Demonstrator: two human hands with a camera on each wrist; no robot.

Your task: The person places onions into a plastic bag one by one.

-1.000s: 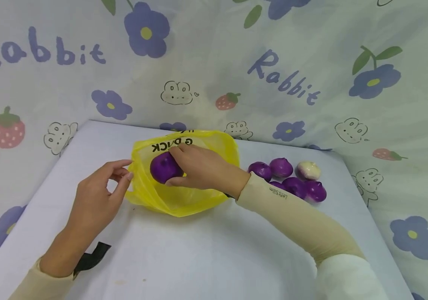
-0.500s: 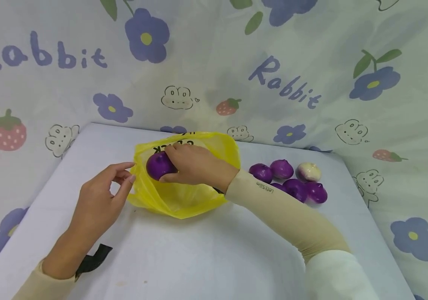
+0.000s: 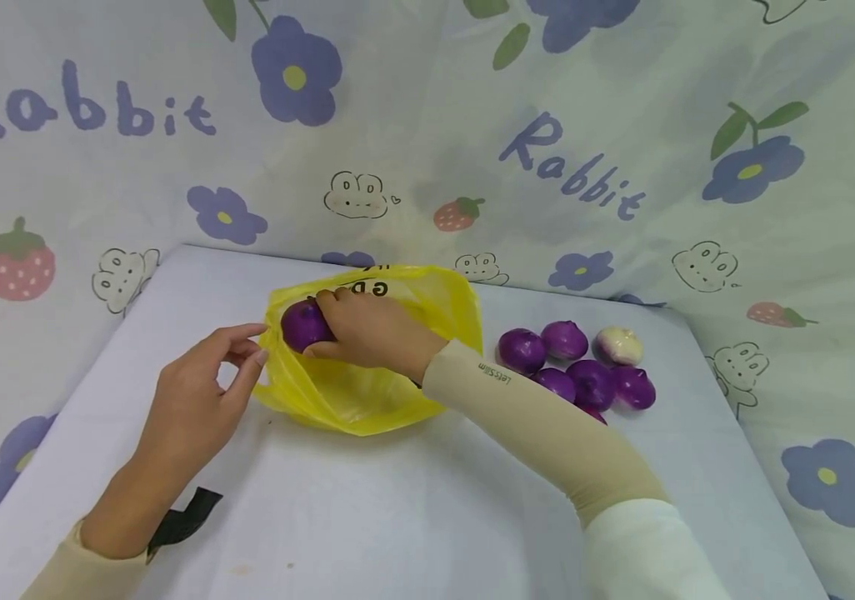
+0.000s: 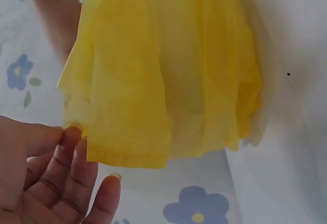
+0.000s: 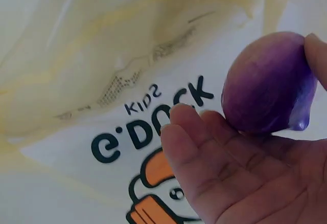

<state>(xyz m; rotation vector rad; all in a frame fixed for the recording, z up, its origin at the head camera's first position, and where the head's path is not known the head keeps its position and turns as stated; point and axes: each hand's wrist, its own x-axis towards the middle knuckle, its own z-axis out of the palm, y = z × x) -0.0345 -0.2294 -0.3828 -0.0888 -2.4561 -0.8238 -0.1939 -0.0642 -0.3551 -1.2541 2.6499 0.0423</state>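
In the head view a yellow plastic bag [image 3: 352, 408] with dark lettering lies on the table, its mouth spread wide. My left hand [image 3: 198, 400] pinches the bag's left rim between thumb and fingers; the left wrist view has the thin yellow film [image 4: 127, 81] hanging from that grip. My right hand [image 3: 375, 329] reaches in over the bag's mouth and holds a purple onion [image 3: 303, 325] near the left side. Seen from the right wrist, the onion [image 5: 271, 83] sits between thumb and fingers, above a bag wall printed with letters and an orange figure.
Several more purple onions [image 3: 522, 351] are grouped right of the bag, partly behind the right sleeve [image 3: 540, 425]. One paler onion [image 3: 619, 345] sits at the back of the group. A patterned cloth [image 3: 412, 125] hangs behind the white table [image 3: 412, 517].
My right hand has carried the onion left, closer to the bag's left rim. The forearm's shift uncovers more of the onions on the right. The left hand stays nearly still at the rim.
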